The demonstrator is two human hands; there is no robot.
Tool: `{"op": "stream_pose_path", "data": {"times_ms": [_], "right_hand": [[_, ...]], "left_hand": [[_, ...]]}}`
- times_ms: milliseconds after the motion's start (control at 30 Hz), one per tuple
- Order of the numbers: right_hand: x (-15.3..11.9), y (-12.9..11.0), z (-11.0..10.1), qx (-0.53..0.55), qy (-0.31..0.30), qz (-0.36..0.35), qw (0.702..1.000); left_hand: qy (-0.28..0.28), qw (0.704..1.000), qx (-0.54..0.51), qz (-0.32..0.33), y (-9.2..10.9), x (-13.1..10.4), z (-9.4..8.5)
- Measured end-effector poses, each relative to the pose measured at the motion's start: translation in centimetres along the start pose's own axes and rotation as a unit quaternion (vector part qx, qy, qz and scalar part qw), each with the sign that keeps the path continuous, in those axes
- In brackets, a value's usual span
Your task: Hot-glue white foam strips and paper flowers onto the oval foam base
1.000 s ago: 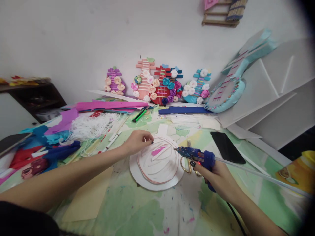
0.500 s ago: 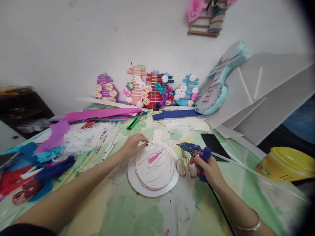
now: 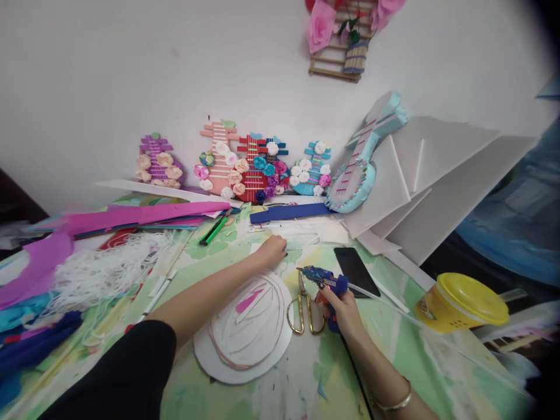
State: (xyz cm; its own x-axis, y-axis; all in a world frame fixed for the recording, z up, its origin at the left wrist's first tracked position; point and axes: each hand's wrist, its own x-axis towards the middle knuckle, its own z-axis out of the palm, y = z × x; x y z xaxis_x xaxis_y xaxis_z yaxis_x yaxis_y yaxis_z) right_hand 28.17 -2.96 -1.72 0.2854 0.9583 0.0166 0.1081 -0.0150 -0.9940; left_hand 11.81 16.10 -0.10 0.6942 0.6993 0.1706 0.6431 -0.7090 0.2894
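Head view: the right hand (image 3: 343,309) holds one glue gun (image 3: 333,281) near one pair of scissors (image 3: 301,309); the left hand (image 3: 272,251), fingers curled, contents unclear, is beyond one disc (image 3: 251,332) on the counter (image 3: 245,407). Six lutes (image 3: 254,172) rest behind.

Craft workshop: glue gun (image 3: 336,284), scissors (image 3: 302,288), white yarn (image 3: 107,268), flower-trimmed model instruments (image 3: 254,185).

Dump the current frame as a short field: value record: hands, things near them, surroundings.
left hand: curled, just beyond the white disc; whether it holds anything can't be told
right hand: gripping the blue glue gun, nozzle pointing left
near gun: gold-handled scissors, black phone
left side: white string
far side: green utility knife, colourful instrument models
right side: yellow tub
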Motion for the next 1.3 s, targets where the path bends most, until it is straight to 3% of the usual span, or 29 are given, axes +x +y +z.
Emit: {"op": "stream_pose_path", "data": {"times_ms": [167, 333, 467, 667, 733, 800, 900, 1000, 1167, 1300], "right_hand": [[-0.1, -1.1, -0.2, 0.018, 0.015, 0.002, 1.0], [0.0, -1.7, -0.9, 0.024, 0.042, 0.007, 0.999], [0.0, -2.1, -1.2, 0.034, 0.05, 0.006, 0.998], [0.1, -2.5, -1.2, 0.049, 0.053, 0.009, 0.997], [0.1, -2.4, -1.2, 0.052, 0.055, 0.009, 0.997], [0.1, -2.3, -1.3, 0.055, 0.057, 0.009, 0.997], [0.2, -2.1, -1.5, 0.059, 0.063, 0.009, 0.996], [0.3, -2.1, -1.8, 0.061, 0.074, 0.003, 0.995], [0.3, -2.8, -2.2, 0.053, 0.089, -0.006, 0.995], [0.4, -3.0, -2.4, 0.049, 0.094, -0.014, 0.994]], "left_hand": [[-0.006, 1.0, -0.001, -0.014, -0.2, 1.0, 0.7], [-0.018, 1.0, -0.017, -0.009, -0.5, 0.8, -0.8], [-0.069, 0.997, -0.045, -0.003, 0.1, -1.8, -3.6], [-0.172, 0.982, -0.071, 0.021, 0.1, -8.0, -8.4], [-0.226, 0.972, -0.065, 0.005, -0.3, -9.3, -9.4], [-0.225, 0.972, -0.066, 0.006, -0.6, -9.6, -9.8], [-0.141, 0.986, -0.069, 0.049, -0.6, -8.3, -8.8], [-0.065, 0.987, -0.069, 0.127, 0.4, -5.7, -6.2], [-0.076, 0.973, -0.05, 0.212, 3.3, -0.9, -1.5], [-0.104, 0.955, -0.03, 0.276, 4.3, 1.4, 0.2]]}}
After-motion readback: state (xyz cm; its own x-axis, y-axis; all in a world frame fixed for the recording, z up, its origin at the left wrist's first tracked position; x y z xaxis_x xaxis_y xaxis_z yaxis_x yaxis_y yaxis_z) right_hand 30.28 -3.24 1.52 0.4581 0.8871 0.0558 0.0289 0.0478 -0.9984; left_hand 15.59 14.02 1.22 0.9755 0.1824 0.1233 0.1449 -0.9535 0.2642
